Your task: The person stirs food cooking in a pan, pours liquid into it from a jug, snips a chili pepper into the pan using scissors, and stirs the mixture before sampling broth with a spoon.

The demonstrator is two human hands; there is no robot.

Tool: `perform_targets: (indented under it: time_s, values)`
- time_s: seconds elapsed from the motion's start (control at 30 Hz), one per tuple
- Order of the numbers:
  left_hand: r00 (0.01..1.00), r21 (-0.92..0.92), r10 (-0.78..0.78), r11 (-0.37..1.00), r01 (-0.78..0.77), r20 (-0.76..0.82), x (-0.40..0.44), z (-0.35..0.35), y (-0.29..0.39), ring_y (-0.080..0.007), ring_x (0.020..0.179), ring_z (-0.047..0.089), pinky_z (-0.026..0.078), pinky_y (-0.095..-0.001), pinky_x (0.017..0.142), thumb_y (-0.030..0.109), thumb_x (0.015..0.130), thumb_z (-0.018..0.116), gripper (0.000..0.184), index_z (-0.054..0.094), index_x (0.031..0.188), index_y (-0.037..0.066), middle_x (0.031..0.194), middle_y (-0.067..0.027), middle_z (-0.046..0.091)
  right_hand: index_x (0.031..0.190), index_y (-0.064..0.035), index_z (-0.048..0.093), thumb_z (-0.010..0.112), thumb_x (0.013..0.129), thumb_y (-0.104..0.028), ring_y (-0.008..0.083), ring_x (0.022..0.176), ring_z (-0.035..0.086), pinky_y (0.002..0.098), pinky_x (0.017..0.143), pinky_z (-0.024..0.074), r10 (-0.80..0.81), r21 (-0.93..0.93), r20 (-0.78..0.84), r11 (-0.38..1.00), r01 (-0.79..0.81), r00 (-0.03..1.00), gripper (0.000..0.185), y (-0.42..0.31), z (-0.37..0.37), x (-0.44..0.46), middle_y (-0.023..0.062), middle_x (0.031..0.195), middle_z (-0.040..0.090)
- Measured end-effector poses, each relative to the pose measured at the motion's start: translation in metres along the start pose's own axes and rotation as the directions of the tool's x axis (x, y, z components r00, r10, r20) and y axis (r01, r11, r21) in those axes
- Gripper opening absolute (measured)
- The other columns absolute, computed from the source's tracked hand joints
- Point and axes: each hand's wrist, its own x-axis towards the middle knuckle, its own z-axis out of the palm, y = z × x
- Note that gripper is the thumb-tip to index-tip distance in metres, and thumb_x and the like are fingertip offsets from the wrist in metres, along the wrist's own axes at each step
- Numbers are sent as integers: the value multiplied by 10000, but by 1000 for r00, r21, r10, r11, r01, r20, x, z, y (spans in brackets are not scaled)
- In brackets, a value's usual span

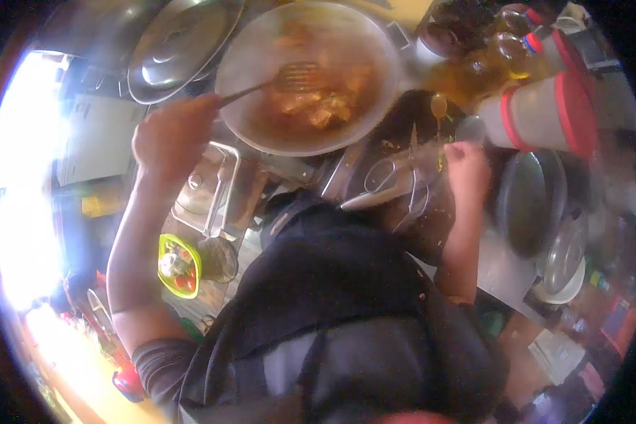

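Observation:
My left hand [177,138] is closed around the handle of a slotted turner [298,78]. The turner's head lies over a wide, steaming pan [237,127] containing reddish-orange sauce and chunks of food [321,109]. On the other side, my right hand [468,169] has its fingers curled together beside a dark round board or tray [396,127]. A yellowish spoon [439,107] and a rounded metal utensil head [470,129] are close to its fingertips. Blur hides what those fingers hold, if anything. Scissors [415,191] and a knife [378,196] lie on the dark surface.
Bottles of yellow oil [512,53] and red-lidded tubs [537,116] stand at the upper right. A large metal lid [180,49] is left of the pan. Nearer my body are a lidded metal container [203,187] and a yellow-green bowl [164,272] of cut vegetables.

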Motion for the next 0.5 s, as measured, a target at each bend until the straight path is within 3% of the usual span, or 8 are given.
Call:
perform_targets:
  time_s: [0.2, 0.27, 0.3, 0.37, 0.4, 0.47, 0.5]
  values:
    - [990, 166, -129, 979, 119, 55, 4, 23, -40, -265, 813, 635, 514, -419, 670, 204, 841, 487, 224, 622, 1012, 255, 861, -38, 654, 869, -88, 678, 626, 815, -356, 341, 811, 615, 437, 720, 473, -28, -182, 58, 983, 38, 998, 278, -8, 30, 33, 145, 881, 654]
    - [985, 185, 104, 980, -78, -137, 8, 50, -61, -269, 833, 634, 513, -419, 698, 248, 826, 512, 185, 649, 945, 214, 854, -61, 655, 821, -92, 693, 637, 802, -364, 339, 805, 616, 446, 704, 471, -50, -334, 7, 941, 50, 999, 279, -9, 36, 45, 145, 851, 657]
    - [986, 185, 97, 980, -71, -135, 10, 49, -59, -269, 833, 634, 513, -419, 698, 248, 826, 512, 185, 649, 945, 214, 854, -61, 655, 821, -92, 693, 637, 802, -364, 339, 805, 616, 446, 704, 471, -57, -334, 11, 941, 57, 998, 279, -11, 36, 48, 145, 851, 657]
    - [982, 45, -117, 993, 111, 151, 16, 41, -45, -275, 858, 638, 515, -406, 730, 334, 804, 550, 222, 684, 917, 198, 899, -88, 665, 793, -99, 706, 658, 776, -358, 337, 786, 619, 440, 703, 474, -51, -377, 71, 923, 74, 996, 264, -15, 33, 52, 141, 806, 661]
    - [981, 43, -120, 992, 115, 153, 19, 43, -43, -275, 858, 638, 515, -406, 730, 334, 804, 550, 222, 684, 917, 198, 899, -88, 665, 793, -99, 706, 658, 776, -358, 337, 786, 619, 440, 703, 474, -54, -378, 73, 923, 78, 996, 264, -13, 37, 55, 141, 806, 661]
    - [952, -193, -121, 965, 180, 282, 26, 54, -40, -280, 891, 639, 514, -401, 770, 434, 780, 571, 306, 707, 934, 207, 963, -92, 669, 805, -95, 712, 662, 762, -334, 340, 760, 622, 431, 709, 481, -40, -361, 69, 931, 62, 997, 248, -5, 46, 60, 135, 781, 666]
    - [951, -193, -124, 964, 183, 284, 32, 58, -33, -280, 891, 639, 514, -401, 770, 434, 780, 571, 306, 707, 934, 207, 963, -92, 669, 805, -95, 712, 662, 762, -334, 340, 760, 622, 431, 709, 481, -43, -361, 71, 930, 66, 997, 248, -5, 45, 61, 135, 781, 666]
